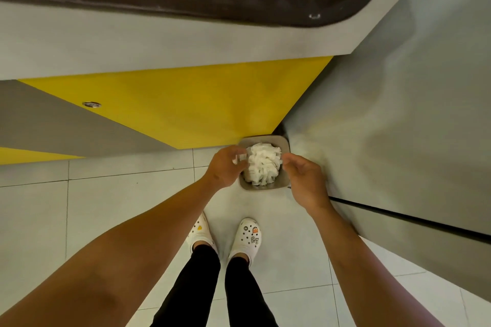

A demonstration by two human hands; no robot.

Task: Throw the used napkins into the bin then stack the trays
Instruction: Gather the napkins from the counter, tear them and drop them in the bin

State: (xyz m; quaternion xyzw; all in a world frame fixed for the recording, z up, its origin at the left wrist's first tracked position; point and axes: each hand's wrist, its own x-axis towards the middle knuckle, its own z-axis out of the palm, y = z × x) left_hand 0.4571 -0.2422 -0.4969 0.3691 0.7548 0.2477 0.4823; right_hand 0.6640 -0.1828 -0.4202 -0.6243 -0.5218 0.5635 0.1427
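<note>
Down on the tiled floor (106,207), wedged between the yellow cabinet (199,98) and a steel-grey panel (398,114), sits a small square grey bin (285,164). I see a crumpled white wad of napkins (263,164), soft and ruffled, filling its mouth. My left hand (225,167) hovers at the bin's left rim, fingers curled on a small white scrap. My right hand (305,180) hangs over the right rim, fingers loosely curled, holding nothing. White clogs (248,233) stand just behind; open tiles spread left.
</note>
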